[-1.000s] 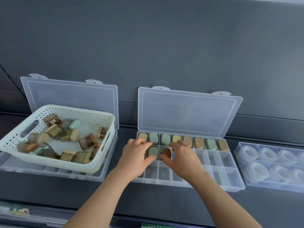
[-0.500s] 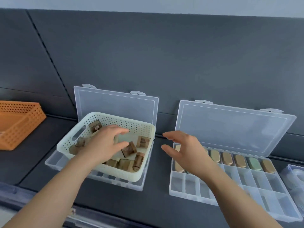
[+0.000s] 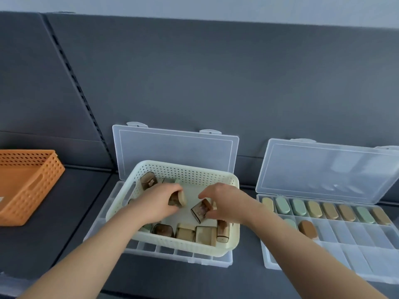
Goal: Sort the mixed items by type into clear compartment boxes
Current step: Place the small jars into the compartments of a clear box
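Both hands are in the cream basket (image 3: 185,244), perched on an open clear box (image 3: 194,258): the left hand (image 3: 158,201) grips 1 tan-capped piece (image 3: 181,198), the right hand (image 3: 225,203) pinches 1 brown piece (image 3: 200,209) by its end. That pinch looks light and could let it slip on the way to the compartment box (image 3: 367,255) at right, and lifting 2 at once could nudge the perched basket askew.

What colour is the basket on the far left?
The basket is orange; the head view shows it.
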`<state>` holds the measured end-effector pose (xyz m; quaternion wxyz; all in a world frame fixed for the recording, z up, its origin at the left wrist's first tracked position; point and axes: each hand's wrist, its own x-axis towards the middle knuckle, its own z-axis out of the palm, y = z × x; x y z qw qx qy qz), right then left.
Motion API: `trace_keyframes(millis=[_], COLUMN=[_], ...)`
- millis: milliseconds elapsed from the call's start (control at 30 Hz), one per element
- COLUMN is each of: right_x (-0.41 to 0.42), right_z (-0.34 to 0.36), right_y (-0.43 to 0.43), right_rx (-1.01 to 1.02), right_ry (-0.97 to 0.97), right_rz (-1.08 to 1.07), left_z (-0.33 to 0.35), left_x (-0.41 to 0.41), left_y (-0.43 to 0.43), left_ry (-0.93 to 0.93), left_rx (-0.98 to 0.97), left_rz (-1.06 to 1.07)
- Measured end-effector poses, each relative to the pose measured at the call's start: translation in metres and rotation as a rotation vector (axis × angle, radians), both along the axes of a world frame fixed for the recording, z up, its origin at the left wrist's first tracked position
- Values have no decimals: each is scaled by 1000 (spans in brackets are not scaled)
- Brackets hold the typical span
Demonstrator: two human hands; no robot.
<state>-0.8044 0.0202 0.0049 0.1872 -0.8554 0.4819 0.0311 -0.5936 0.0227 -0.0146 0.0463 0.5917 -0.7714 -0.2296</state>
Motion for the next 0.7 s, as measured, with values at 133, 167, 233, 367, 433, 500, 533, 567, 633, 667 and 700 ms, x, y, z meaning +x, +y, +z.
trace_keyframes(millis=[133,167,233,367,433,500,533,567,633,667,700], right_x=[11,12,10,-10,-25,-43,-54,-66,-92,-107,-122], right_z=[-8,-7,-2,14,20,23,23,22,19,17,14], right_y=[-5,-5,-3,12,24,38,44,51,65,70,76], right_rx=[-29,-29,-13,20,61,106,110,112,115,106,87], right_ry=[146,137,39,-364,-580,-780,-851,-904,-983,-1012,-1039], right_rz=[44,29,-25,-225,-338,-444,-489,-529,-604,-645,-694], left_z=[12,14,15,22,26,30,33,34,38,41,42], left_x=[10,11,12,-2,-18,-41,-54,-67,-95,-110,-126], left_y=[13,17,23,32,33,32,33,33,41,48,54], left_ry=[274,329,457,1014,1291,1360,1359,1357,1275,1217,1179], left_rx=[-26,-13,35,172,239,245,241,243,214,196,184], left_rz=[146,175,216,328,329,311,293,272,204,161,131])
